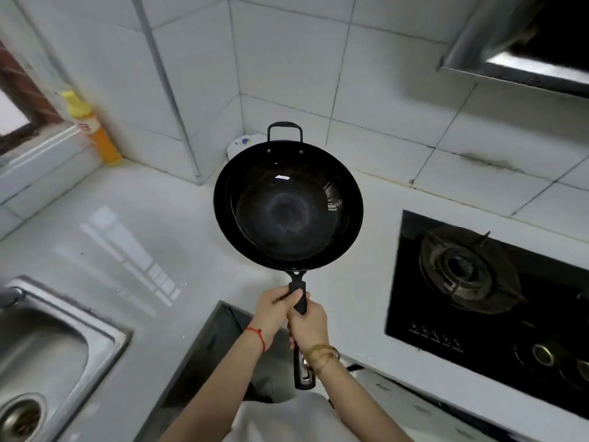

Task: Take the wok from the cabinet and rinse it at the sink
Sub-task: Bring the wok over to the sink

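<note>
Gripped the long black handle [301, 301] of the round black steel wok [288, 205] with both hands, fingers curled tight around it: left hand [276, 311] higher up, thumb laid across the grip, right hand [308, 327] just below and touching the left. Held the wok aloft at 12 o'clock from the hands, above the white stone countertop [134, 237], bowl facing up and showing nothing inside but a dull worn ring at the bottom; small black loop helper handle [284, 130] at the far rim, at 12 o'clock. Wore a red string bracelet [256, 334] on the left wrist and a golden bangle [320, 354] on the right. Kept well apart from the stainless steel sink [41, 355], down at 8 o'clock from the wok, drain strainer [20, 417] visible in its basin. Stood between that sink and the black glass gas hob [487, 301] at 4 o'clock, burner ring bare. Left the yellow and orange plastic bottle [92, 129] on the window ledge at 10 o'clock, a white patterned object [245, 143] partly hidden behind the wok's far rim, and the steel range hood [516, 43] up at 1 o'clock against the white tiled wall [287, 59]
</note>
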Demonstrator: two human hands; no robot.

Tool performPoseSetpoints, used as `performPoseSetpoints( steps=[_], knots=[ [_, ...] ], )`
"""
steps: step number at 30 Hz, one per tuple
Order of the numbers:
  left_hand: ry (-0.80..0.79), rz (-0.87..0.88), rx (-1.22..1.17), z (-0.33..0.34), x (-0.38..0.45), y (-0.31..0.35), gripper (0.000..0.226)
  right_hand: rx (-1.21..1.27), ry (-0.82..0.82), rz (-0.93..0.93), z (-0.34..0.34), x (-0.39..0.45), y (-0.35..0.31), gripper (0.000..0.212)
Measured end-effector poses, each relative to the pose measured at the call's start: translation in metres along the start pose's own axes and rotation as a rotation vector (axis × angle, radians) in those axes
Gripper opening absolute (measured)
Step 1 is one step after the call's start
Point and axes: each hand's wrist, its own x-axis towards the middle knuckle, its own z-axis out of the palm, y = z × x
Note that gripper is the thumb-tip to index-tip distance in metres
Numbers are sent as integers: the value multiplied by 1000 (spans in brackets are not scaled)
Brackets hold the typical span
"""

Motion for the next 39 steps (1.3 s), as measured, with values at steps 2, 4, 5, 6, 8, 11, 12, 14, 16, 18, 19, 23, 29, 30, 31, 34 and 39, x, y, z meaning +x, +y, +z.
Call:
performPoseSetpoints(
  steps=[2, 4, 5, 6, 8, 11, 12, 14, 16, 18, 19, 23, 29, 30, 31, 34, 39],
  knots=[
    [77, 13, -54, -1, -13, -5, 20, -32, -65, -19, 0, -5, 4, 18],
    [160, 29, -111, -1, -27, -11, 18, -68, -132, -38, 0, -12, 8, 18],
    [197, 37, -137, -1, -35, -16, 18, -86, -164, -48, -1, -16, 11, 17],
    [230, 44, -161, -1, -42, -21, 17, -99, -195, -61, -1, -20, 15, 15],
    [299, 50, -203, -1, -58, -30, 17, -126, -258, -90, -1, -28, 21, 14],
    [408, 82, -243, -3, -80, -42, 15, -162, -348, -126, 4, -39, 34, 15],
    [439, 96, -259, -5, -88, -45, 13, -171, -376, -133, 7, -43, 38, 16],
    [501, 110, -287, -10, -104, -52, 13, -200, -433, -139, 15, -51, 44, 20],
    [561, 110, -319, -17, -119, -59, 13, -226, -500, -135, 24, -62, 48, 22],
    [629, 119, -355, -25, -132, -66, 14, -240, -573, -134, 33, -72, 51, 24],
    [664, 127, -379, -30, -138, -70, 14, -254, -608, -136, 38, -77, 52, 25],
    [786, 127, -461, -48, -162, -83, 15, -343, -729, -159, 61, -95, 56, 25],
    [930, 129, -540, -80, -193, -98, 16, -456, -874, -193, 101, -121, 60, 25],
    [953, 129, -545, -87, -197, -101, 16, -475, -890, -195, 108, -126, 61, 25],
    [975, 133, -556, -94, -202, -104, 15, -496, -906, -202, 117, -130, 62, 25],
    [1020, 132, -575, -120, -217, -113, 17, -525, -952, -209, 144, -146, 68, 24],
    [1052, 118, -603, -166, -239, -123, 16, -521, -983, -149, 192, -174, 73, 22]
  ],
)
